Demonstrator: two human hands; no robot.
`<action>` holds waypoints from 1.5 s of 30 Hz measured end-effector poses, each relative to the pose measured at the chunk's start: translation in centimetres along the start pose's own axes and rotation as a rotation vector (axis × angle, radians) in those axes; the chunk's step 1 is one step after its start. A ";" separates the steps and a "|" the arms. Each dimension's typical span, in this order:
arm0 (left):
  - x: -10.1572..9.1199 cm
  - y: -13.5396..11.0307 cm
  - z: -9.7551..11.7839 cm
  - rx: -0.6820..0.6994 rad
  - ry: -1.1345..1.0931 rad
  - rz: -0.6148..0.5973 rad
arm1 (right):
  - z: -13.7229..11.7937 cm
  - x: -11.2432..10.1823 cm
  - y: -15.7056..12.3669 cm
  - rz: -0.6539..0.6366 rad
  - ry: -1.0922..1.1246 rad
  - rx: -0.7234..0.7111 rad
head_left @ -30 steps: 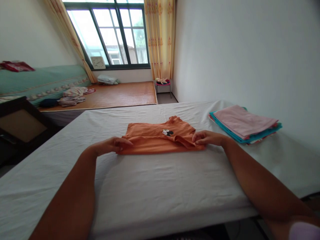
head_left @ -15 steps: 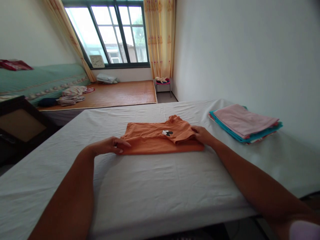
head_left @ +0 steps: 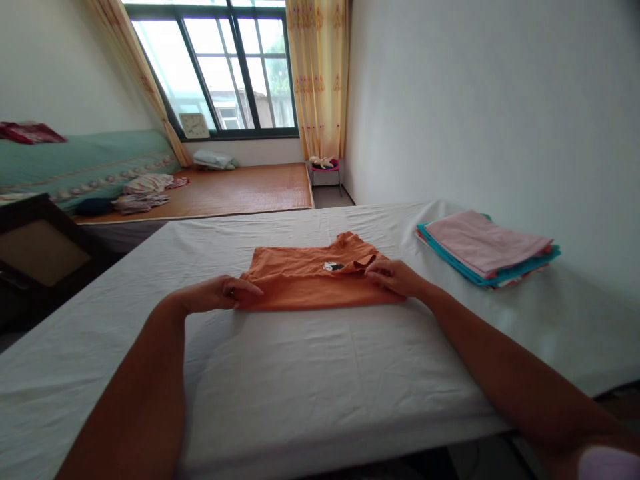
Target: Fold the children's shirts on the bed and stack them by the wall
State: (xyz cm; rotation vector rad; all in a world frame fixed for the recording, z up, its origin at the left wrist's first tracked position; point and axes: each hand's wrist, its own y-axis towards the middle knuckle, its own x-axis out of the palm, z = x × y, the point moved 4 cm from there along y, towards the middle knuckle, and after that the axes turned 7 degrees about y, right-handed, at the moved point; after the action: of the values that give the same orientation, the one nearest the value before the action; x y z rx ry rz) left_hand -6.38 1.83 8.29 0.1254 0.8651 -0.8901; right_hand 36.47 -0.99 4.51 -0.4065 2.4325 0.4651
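An orange T-shirt (head_left: 305,285) with a black-and-white cartoon print lies partly folded on the white-sheeted table (head_left: 310,373). At its left end, my left hand (head_left: 225,293) pinches the near corner of the cloth between thumb and fingers. My right hand (head_left: 395,277) grips the sleeve at the right side, and the cloth there is bunched up and turned back toward the print. Part of the print is covered by this fold.
A stack of folded clothes (head_left: 490,247), pink on top and teal below, lies to the right by the wall. Beyond the table stand a bed with a brown mat (head_left: 245,187), a small stool (head_left: 325,167) and a dark wooden cabinet (head_left: 45,247) at left.
My right hand has moved left and inward, drawing the sleeve over toward the print. My left hand has stayed at the left corner.
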 end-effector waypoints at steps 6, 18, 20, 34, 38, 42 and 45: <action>-0.2 -0.1 -0.7 -0.012 0.077 -0.016 | 0.3 1.5 1.1 0.036 -0.126 -0.005; -0.2 -0.2 -0.5 -0.028 0.315 -0.001 | -0.5 1.7 -0.4 -0.359 0.086 0.004; -0.5 -0.5 -0.9 -0.052 0.336 0.012 | -0.4 1.7 -0.6 -0.404 0.099 0.046; 6.7 8.0 4.8 0.107 0.648 0.420 | -2.4 5.0 1.3 -0.134 -0.367 -0.216; 9.6 9.3 5.4 0.039 0.689 0.308 | 0.1 5.1 1.4 -0.130 -0.530 0.012; 9.0 8.9 4.3 -0.030 0.711 0.282 | 2.8 3.8 1.0 -0.079 -0.628 0.201; 7.8 8.5 2.5 -0.125 0.735 0.324 | 3.6 3.0 0.8 -0.049 -0.659 0.289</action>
State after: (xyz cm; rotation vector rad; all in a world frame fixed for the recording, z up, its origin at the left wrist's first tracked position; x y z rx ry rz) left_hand 3.78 1.32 2.37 0.4903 1.5291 -0.4719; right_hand 35.70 0.75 0.11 -0.1505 1.8048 0.1771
